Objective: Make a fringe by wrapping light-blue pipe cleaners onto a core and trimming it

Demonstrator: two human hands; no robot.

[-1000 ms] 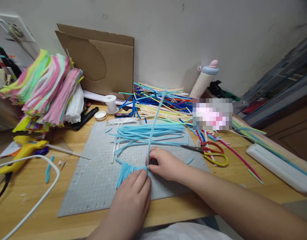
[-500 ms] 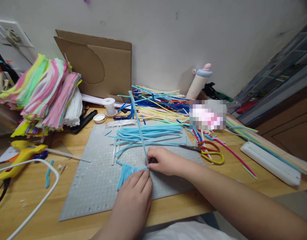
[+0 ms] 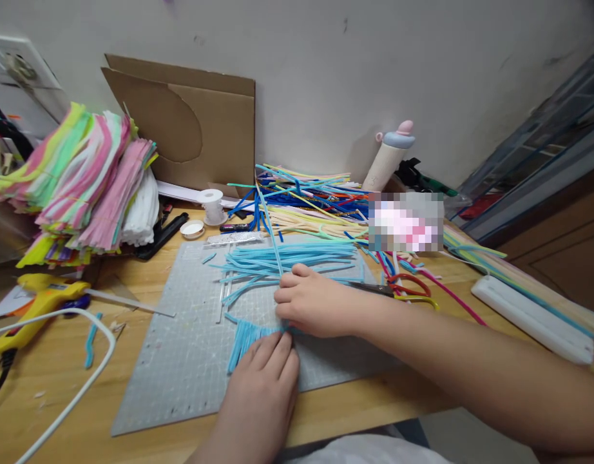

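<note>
On the grey cutting mat (image 3: 171, 367) lies a row of short light-blue pipe cleaners (image 3: 243, 345) set side by side. My left hand (image 3: 265, 386) holds the row's right part, its fingers together and covering that end. Just above, my right hand (image 3: 311, 299) is closed around a long light-blue pipe cleaner (image 3: 269, 222) that rises from its fingers and slants away toward the wall. The lower end of this stem is hidden under my right hand. Behind it rests a loose pile of light-blue pipe cleaners (image 3: 297, 253) on the mat.
Scissors (image 3: 374, 288) lie partly behind my right forearm. On the left are a yellow glue gun (image 3: 33, 303), a white cable (image 3: 101, 338) and bundled pipe cleaners (image 3: 98, 174). Further back are a ribbon spool (image 3: 212, 206), cardboard (image 3: 224, 129), a bottle (image 3: 386, 161) and a white power strip (image 3: 533, 316).
My right hand has shifted slightly up and turned over, its back now facing up. The long pipe cleaner it holds shows a shorter length. My left hand has stayed nearly in place.
</note>
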